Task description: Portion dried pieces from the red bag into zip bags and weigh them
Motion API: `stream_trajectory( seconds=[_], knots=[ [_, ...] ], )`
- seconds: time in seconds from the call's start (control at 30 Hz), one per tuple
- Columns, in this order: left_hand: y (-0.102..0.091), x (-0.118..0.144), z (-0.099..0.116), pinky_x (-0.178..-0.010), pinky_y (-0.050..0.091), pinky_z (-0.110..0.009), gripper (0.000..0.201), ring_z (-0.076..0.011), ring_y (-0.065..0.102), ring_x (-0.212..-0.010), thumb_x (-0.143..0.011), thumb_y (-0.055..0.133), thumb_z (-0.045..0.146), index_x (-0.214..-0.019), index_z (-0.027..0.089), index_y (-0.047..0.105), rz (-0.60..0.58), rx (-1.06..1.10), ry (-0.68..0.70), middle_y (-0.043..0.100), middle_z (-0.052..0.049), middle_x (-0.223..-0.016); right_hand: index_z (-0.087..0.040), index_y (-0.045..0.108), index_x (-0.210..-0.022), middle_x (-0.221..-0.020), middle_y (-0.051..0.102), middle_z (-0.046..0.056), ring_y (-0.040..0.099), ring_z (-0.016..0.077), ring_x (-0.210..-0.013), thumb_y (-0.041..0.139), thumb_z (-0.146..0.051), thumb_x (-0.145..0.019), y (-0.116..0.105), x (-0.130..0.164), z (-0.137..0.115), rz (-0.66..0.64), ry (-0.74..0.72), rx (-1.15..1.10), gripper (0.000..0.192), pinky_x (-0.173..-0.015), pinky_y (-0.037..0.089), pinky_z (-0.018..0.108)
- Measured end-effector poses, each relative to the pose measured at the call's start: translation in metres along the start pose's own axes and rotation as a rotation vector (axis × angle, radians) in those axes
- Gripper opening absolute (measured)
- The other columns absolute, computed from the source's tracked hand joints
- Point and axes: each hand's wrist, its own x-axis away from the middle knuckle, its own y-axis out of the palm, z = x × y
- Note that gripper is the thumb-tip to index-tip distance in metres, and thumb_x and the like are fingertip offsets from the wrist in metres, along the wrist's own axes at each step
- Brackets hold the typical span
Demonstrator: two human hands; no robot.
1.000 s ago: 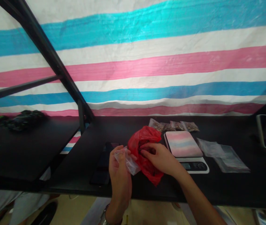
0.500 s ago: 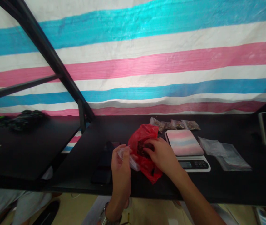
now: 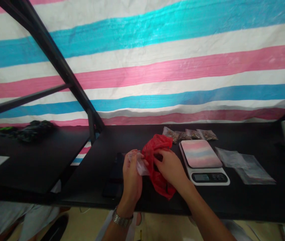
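Left hand (image 3: 131,172) pinches the small clear bag (image 3: 139,164) — keep its mouth wide while the right hand (image 3: 169,165), fingers curled, digs into the red bag (image 3: 159,160).

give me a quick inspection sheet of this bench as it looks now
surface: black table, mostly bare toward the left
job's things: red bag at the front middle; small clear bag just left of it
clutter: scale right of the red bag; four filled packets behind the scale; empty clear bags to its right; dark phone left of the hands
grippers: left hand holds the clear bag; right hand is on the red bag, fingers at its opening
cables: nothing seen
surroundings: striped tarp behind; black frame; side shelf with a dark bundle
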Motion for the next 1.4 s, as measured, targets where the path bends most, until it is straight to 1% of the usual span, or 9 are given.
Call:
stream_trajectory(
  seconds=[0.23,0.4,0.5,0.6,0.7,0.8,0.93,1.07,1.4],
  knots=[
    [-0.003,-0.003,0.001,-0.057,0.053,-0.024,0.054,-0.0127,0.065,-0.06,-0.081,0.084,0.061,-0.108,0.019,0.062,0.015,-0.081,0.05,0.07,0.002,-0.081,-0.019,0.085,-0.105,-0.102,0.086,0.008,0.08,0.0247,-0.093,0.064,-0.025,-0.099,-0.01,-0.007,0.014,-0.143,0.061,-0.266,0.023,-0.082,0.056,0.031],
    [-0.007,0.009,0.003,-0.081,0.058,-0.031,0.042,-0.0184,0.072,-0.087,-0.087,0.082,0.042,-0.119,0.021,0.064,0.085,-0.514,0.479,0.073,-0.004,-0.102,-0.015,0.084,-0.1,-0.099,0.085,0.01,0.079,0.0274,-0.09,0.063,-0.034,-0.098,-0.026,-0.008,0.026,-0.177,0.062,-0.378,0.029,-0.079,0.057,0.035],
    [-0.004,0.026,0.004,-0.093,0.059,-0.037,0.047,-0.0221,0.074,-0.098,-0.084,0.085,0.033,-0.126,0.023,0.066,-0.06,-0.676,0.643,0.074,-0.005,-0.109,-0.017,0.083,-0.1,-0.103,0.085,0.009,0.078,0.0268,-0.093,0.062,-0.039,-0.097,-0.045,-0.006,0.029,-0.183,0.022,-0.41,0.03,-0.081,0.058,0.035],
    [0.004,0.038,0.0,-0.097,0.059,-0.041,0.048,-0.025,0.075,-0.104,-0.084,0.084,0.033,-0.129,0.026,0.068,-0.198,-0.785,0.532,0.077,-0.006,-0.114,-0.019,0.082,-0.1,-0.104,0.085,0.008,0.078,0.0269,-0.099,0.062,-0.042,-0.095,-0.064,-0.003,0.032,-0.153,-0.01,-0.434,0.03,-0.088,0.058,0.036],
    [0.011,0.039,-0.006,-0.1,0.058,-0.045,0.042,-0.0261,0.076,-0.107,-0.085,0.079,0.032,-0.126,0.026,0.069,-0.218,-0.812,0.343,0.079,-0.006,-0.116,-0.021,0.081,-0.102,-0.104,0.085,0.008,0.078,0.027,-0.101,0.063,-0.045,-0.094,-0.076,0.0,0.033,-0.111,-0.042,-0.453,0.031,-0.093,0.058,0.038],
    [0.014,0.033,-0.011,-0.103,0.057,-0.046,0.04,-0.0264,0.076,-0.109,-0.084,0.078,0.031,-0.123,0.025,0.07,-0.22,-0.775,0.258,0.079,-0.006,-0.117,-0.022,0.08,-0.107,-0.106,0.085,0.008,0.078,0.026,-0.1,0.065,-0.044,-0.095,-0.079,0.003,0.028,-0.079,-0.056,-0.456,0.029,-0.092,0.059,0.038],
    [0.017,0.029,-0.013,-0.102,0.057,-0.046,0.044,-0.0269,0.075,-0.11,-0.082,0.079,0.03,-0.125,0.026,0.069,-0.209,-0.73,0.235,0.078,-0.007,-0.121,-0.024,0.08,-0.109,-0.108,0.083,0.005,0.075,0.0236,-0.099,0.072,-0.032,-0.092,-0.077,0.013,0.008,-0.01,-0.113,-0.361,0.02,-0.09,0.057,0.037],
    [0.018,0.027,-0.016,-0.105,0.057,-0.047,0.044,-0.0278,0.073,-0.116,-0.087,0.078,0.034,-0.129,0.027,0.067,-0.212,-0.631,0.234,0.076,-0.008,-0.128,-0.028,0.08,-0.114,-0.108,0.081,0.001,0.072,0.0217,-0.099,0.082,-0.017,-0.084,-0.076,0.02,-0.009,0.026,-0.197,-0.262,0.032,-0.093,0.055,0.036],
    [0.015,0.027,-0.021,-0.113,0.053,-0.047,0.051,-0.0284,0.069,-0.129,-0.091,0.078,0.027,-0.139,0.027,0.061,-0.254,-0.445,0.269,0.07,-0.01,-0.14,-0.031,0.079,-0.115,-0.108,0.082,-0.002,0.074,0.0196,-0.1,0.084,-0.011,-0.084,-0.076,0.023,-0.013,0.083,-0.345,-0.253,0.038,-0.096,0.058,0.033]
  ],
)
